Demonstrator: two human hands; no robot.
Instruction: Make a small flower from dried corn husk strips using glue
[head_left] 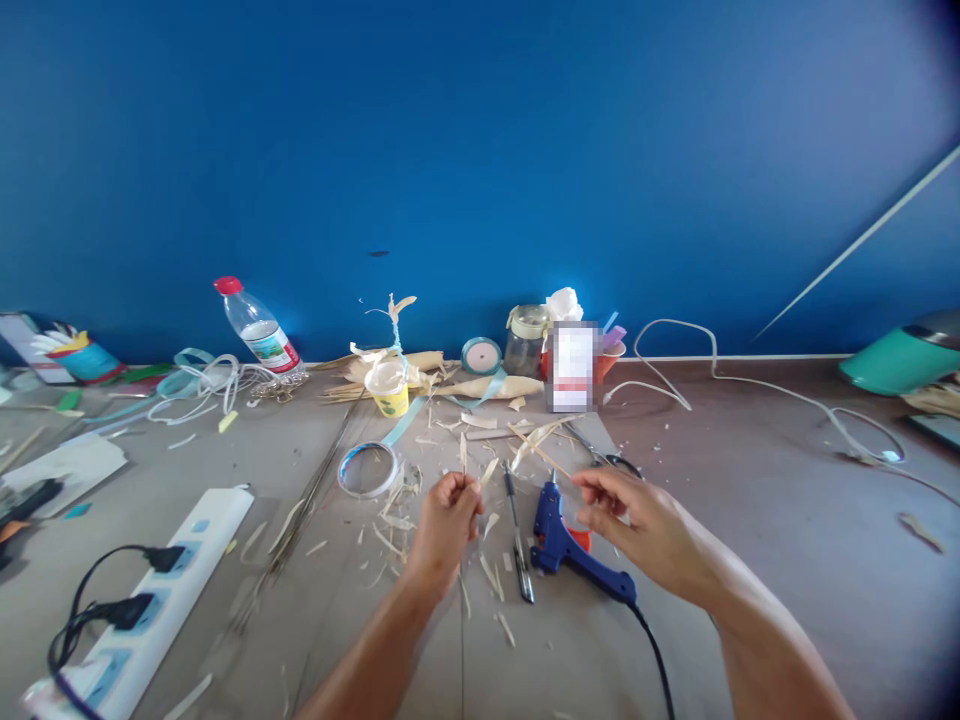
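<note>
My left hand (448, 520) is closed in a pinch on a pale dried husk strip (463, 455) that sticks up from the fingertips. Another pale piece shows beside the thumb. My right hand (637, 525) hovers by a blue glue gun (566, 545), thumb and fingers apart. The end of a thin pale strip (544, 455) is near its fingertips; I see no grip on it. The glue gun's nozzle points away from me, with something red under its body. Between the hands lies a dark pen-like craft knife (519, 540). Husk scraps (397, 520) litter the table around my left hand.
A tape roll (367, 470), a yellow cup (390, 390) with a wrapped stem, and a ribbon spool (481, 356) stand farther back. Dark thin rods (307, 500) and a power strip (169, 590) lie left. Scissors (622, 465) and a white cable (787, 385) are right. A bottle (262, 335) leans against the wall.
</note>
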